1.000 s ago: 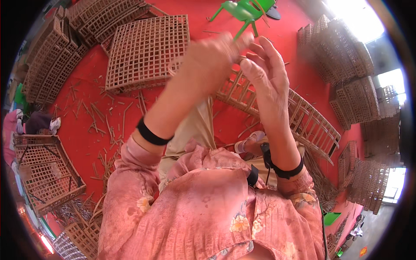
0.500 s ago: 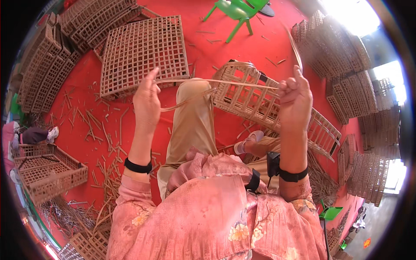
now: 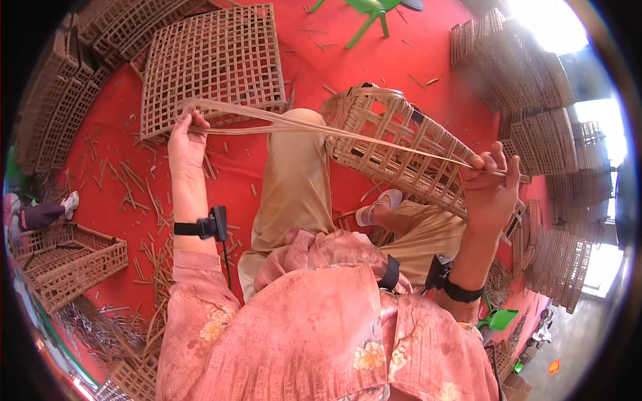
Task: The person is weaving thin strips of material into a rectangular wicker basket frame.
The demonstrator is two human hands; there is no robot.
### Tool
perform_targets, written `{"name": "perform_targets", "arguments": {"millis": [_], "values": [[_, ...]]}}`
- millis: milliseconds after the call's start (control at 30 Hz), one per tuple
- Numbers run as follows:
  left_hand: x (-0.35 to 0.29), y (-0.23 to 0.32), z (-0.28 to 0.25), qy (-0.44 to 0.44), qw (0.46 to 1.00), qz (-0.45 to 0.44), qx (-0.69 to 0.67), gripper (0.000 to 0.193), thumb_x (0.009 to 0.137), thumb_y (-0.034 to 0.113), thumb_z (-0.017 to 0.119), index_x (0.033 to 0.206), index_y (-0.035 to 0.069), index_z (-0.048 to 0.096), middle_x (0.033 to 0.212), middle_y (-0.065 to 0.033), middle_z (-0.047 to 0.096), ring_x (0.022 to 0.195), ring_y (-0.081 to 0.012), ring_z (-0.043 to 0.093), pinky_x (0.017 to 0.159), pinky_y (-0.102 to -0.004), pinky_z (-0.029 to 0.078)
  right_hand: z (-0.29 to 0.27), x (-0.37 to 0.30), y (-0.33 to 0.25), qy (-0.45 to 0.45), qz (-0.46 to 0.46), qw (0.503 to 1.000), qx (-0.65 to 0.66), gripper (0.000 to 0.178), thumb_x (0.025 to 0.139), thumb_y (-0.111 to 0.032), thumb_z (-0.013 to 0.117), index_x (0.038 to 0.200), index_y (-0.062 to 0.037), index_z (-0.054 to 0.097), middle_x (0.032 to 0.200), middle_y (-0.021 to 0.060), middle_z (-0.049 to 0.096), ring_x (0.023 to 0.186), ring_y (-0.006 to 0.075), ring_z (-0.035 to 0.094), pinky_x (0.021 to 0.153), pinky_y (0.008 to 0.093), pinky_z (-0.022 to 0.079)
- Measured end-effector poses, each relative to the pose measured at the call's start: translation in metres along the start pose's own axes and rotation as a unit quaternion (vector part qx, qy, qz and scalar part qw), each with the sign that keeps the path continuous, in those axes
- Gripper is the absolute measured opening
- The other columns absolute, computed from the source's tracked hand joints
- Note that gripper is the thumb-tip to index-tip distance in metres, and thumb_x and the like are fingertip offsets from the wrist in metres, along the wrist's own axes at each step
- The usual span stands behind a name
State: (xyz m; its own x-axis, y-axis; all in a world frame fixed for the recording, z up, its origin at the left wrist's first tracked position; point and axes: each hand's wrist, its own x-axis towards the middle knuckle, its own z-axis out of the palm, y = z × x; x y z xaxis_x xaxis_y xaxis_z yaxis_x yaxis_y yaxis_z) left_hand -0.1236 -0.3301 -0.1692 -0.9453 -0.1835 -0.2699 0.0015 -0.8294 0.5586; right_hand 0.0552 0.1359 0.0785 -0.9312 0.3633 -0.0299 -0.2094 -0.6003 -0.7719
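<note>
A long, thin tan weaving strip point(image 3: 374, 140) runs across in front of me, between both hands. My left hand point(image 3: 186, 137) is closed, pinching the strip where it loops back near the upper left. At the right, my right hand point(image 3: 491, 184) has its fingers curled around the strip's other stretch, thumb and fingertips close together. Beneath the strip, a woven basket point(image 3: 401, 144) with an open lattice side lies tilted beyond my knees, its rim bound with wrapped strips. Part of the basket's right end is hidden behind my right hand.
A square lattice panel point(image 3: 212, 67) lies beyond my left hand. Stacked woven trays point(image 3: 515, 67) stand at the right, more point(image 3: 50, 100) at the left. A green chair point(image 3: 366, 8) is at the far edge. Cut strip scraps litter the red floor point(image 3: 107, 214); a low basket point(image 3: 77, 264) sits left.
My hands have moved farther apart, the left one leftward and the right one rightward and lower. The strip now slants down to the right, with a narrow loop by my left hand.
</note>
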Motion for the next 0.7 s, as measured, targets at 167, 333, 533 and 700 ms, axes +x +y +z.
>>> {"name": "perform_targets", "arguments": {"millis": [167,333,533,700], "values": [[-0.036,0.020,0.032,-0.066,0.803,-0.018,0.592,0.045,0.089,0.040,0.074,0.109,0.000,0.070,0.084,-0.0073,0.068,0.076,-0.0165,0.065,0.074,-0.0347,0.052,0.041,-0.011,0.060,-0.122,0.053,0.985,-0.106,0.046,0.106,-0.031,0.039,0.123,0.0053,0.062,0.101,0.0140,0.066,0.108,0.0325,0.066,0.092,0.0442,0.055],[-0.128,0.015,0.055,-0.230,0.504,-0.127,0.823,0.043,0.084,0.044,0.076,0.077,0.002,0.074,0.062,-0.0113,0.064,0.058,-0.0213,0.061,0.062,-0.0383,0.048,0.076,-0.022,0.121,-0.167,0.089,0.948,-0.255,0.035,0.104,-0.018,0.043,0.121,0.0056,0.062,0.113,0.0132,0.064,0.110,0.0244,0.064,0.097,0.0401,0.053],[-0.187,0.038,0.118,-0.155,0.700,0.217,0.662,0.036,0.096,0.038,0.065,0.098,0.002,0.071,0.093,-0.0121,0.071,0.075,-0.0237,0.068,0.068,-0.0392,0.051,0.083,-0.034,0.135,-0.376,0.071,0.819,-0.428,0.023,0.099,-0.012,0.053,0.117,-0.0025,0.063,0.101,0.0123,0.062,0.098,0.0228,0.064,0.086,0.0360,0.052],[-0.186,0.011,0.153,-0.410,0.769,0.088,0.482,0.039,0.101,0.035,0.057,0.115,0.000,0.068,0.108,-0.0125,0.069,0.095,-0.0215,0.067,0.085,-0.0329,0.051,0.084,-0.041,0.140,-0.488,0.067,0.784,-0.378,0.020,0.095,-0.008,0.058,0.113,-0.0037,0.065,0.099,0.0145,0.060,0.092,0.0290,0.063,0.083,0.0373,0.051]]}}
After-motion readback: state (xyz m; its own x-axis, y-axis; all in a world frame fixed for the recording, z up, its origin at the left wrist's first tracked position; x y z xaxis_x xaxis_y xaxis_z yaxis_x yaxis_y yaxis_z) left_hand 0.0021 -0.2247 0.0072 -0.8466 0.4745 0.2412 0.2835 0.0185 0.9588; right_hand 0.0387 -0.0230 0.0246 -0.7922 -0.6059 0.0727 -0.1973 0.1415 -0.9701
